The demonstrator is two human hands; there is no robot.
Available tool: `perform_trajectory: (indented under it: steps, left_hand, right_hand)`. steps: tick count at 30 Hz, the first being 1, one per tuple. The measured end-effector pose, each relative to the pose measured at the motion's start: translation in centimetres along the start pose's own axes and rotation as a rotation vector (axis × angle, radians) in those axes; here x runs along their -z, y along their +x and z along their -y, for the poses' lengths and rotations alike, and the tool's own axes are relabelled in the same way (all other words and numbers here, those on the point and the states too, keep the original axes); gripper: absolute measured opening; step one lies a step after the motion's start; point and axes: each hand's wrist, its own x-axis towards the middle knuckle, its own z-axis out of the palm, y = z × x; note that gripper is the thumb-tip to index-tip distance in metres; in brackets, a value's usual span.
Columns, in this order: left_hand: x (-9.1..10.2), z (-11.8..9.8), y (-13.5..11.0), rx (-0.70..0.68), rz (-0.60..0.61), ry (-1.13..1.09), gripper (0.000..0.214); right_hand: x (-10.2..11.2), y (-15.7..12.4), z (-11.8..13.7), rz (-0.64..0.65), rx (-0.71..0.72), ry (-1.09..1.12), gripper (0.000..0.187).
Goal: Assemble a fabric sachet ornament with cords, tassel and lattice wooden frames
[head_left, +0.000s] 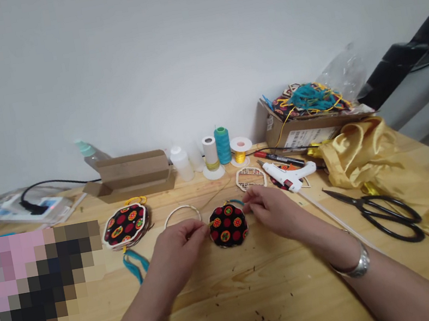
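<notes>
Pinching opposite edges of a patterned fabric disc [228, 227] on the desk [263, 296] with left hand [182, 246] and right hand [275, 209]; liable to shift crooked through any slackening of grip.

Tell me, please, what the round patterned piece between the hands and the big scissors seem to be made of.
The round patterned piece looks like cloth: matte black, printed red-and-yellow medallions, slightly puckered edge. The scissors are probably metal: dark matte finish, thin blades, looped handles.
</notes>
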Motion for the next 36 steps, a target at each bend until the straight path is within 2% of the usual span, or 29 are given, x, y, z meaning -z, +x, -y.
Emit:
perform_trajectory:
  steps: [3,6,9,13,16,19,22,25,27,30,32,36]
  left_hand:
    - [0.0,-0.2,-0.1,-0.023,-0.041,0.083,0.029]
    - [-0.2,-0.3,-0.2,-0.055,-0.077,0.124,0.029]
    - [-0.5,-0.2,-0.2,-0.085,-0.054,0.116,0.028]
    - [-0.8,-0.1,-0.4,-0.106,-0.054,0.149,0.028]
    - [-0.9,-0.1,-0.6,-0.109,-0.055,0.178,0.029]
    - [-1.0,-0.3,-0.7,-0.114,-0.049,0.190,0.029]
    - [-1.1,-0.4,-0.8,-0.104,-0.041,0.188,0.029]
    - [-1.0,-0.4,-0.7,-0.116,-0.050,0.172,0.029]
    - [-0.9,-0.4,-0.6,-0.125,-0.075,0.156,0.028]
    - [-0.9,-0.3,-0.6,-0.116,-0.111,0.136,0.025]
    - [-0.9,-0.1,-0.5,-0.118,-0.137,0.121,0.024]
    - [-1.1,0.2,-0.2,-0.108,-0.176,0.050,0.023]
  right_hand:
    - [0.4,-0.1,0.1,-0.073,0.076,-0.104,0.021]
    - [1.1,-0.3,0.6,-0.152,0.071,-0.373,0.016]
    - [1.3,-0.4,1.2,-0.096,0.029,-0.594,0.015]
    - [0.6,-0.2,1.6,0.013,-0.004,-0.732,0.021]
    - [0.6,0.9,1.9,0.054,-0.038,-0.671,0.022]
    - [1.1,3.1,2.5,0.070,-0.047,-0.361,0.019]
    - [1.3,5.6,3.2,0.108,-0.018,-0.227,0.024]
    - [0.9,6.5,3.3,-0.049,0.063,-0.006,0.031]
    - [0.5,5.5,2.9,-0.133,0.119,-0.054,0.033]
    - [0.2,2.7,2.0,-0.093,0.159,-0.165,0.034]
    - [0.1,0.8,1.3,-0.034,0.207,-0.209,0.046]
    - [-0.2,-0.8,0.1,-0.030,0.303,-0.226,0.048]
